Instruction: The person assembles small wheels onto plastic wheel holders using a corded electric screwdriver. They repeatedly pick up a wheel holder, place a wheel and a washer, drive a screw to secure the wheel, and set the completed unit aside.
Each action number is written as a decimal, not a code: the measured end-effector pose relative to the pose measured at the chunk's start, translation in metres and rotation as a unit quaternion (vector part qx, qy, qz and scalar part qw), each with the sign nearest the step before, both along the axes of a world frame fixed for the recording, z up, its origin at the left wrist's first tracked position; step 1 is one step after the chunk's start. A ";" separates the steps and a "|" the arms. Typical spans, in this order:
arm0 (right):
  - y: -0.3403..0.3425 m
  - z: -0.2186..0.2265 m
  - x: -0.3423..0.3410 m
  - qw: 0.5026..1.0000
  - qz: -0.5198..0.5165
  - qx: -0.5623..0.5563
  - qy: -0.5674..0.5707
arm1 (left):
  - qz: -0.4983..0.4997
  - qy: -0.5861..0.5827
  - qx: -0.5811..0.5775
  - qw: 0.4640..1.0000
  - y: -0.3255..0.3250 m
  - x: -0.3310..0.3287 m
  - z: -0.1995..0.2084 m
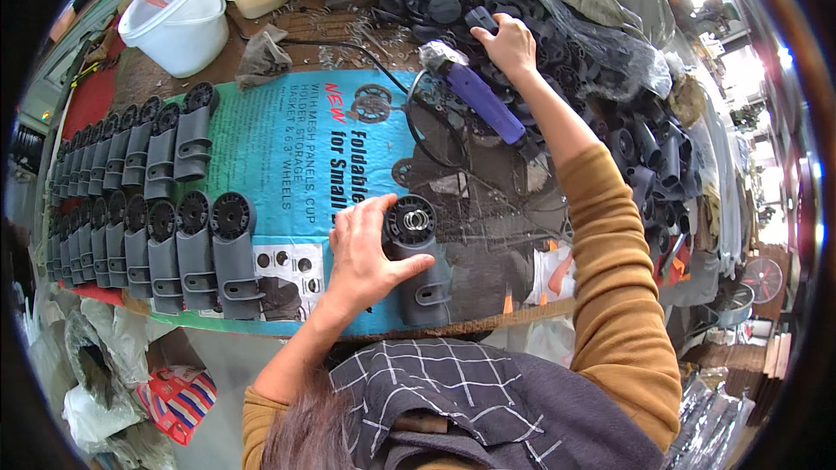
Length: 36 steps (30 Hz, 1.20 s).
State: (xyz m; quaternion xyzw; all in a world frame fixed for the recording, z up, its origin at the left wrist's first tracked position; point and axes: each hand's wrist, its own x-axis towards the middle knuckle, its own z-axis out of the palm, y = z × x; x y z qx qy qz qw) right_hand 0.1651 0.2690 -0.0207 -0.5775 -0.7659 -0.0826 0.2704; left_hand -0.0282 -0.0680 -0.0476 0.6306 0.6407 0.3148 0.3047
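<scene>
While the left hand (pixel 355 248) steadies a grey part (pixel 422 285), the right hand (pixel 509 45) pinches a small dark piece (pixel 480 19)

As I look from the left, two rows of grey parts (pixel 162 254) line a blue printed sheet (pixel 296 224). The left hand is spread, index finger and thumb touching the grey part, which lies near the worktop's front edge (pixel 488 323), a coil spring (pixel 416 220) on its round black end. Farther right, a purple tool (pixel 483 103) lies beside the dark heap (pixel 559 42), where the right hand's thumb and fingers close on the small dark piece.
</scene>
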 end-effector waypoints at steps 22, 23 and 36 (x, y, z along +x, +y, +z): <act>-0.268 0.055 0.003 0.900 0.353 -0.162 0.199 | -0.002 -0.436 0.005 0.900 0.007 0.010 0.045; -0.273 0.051 0.011 0.917 0.322 -0.148 0.185 | -0.016 -0.382 0.003 0.924 0.004 0.006 0.041; -0.276 0.022 0.014 0.902 0.313 -0.225 0.194 | -0.041 0.040 -0.010 0.998 0.004 -0.009 -0.010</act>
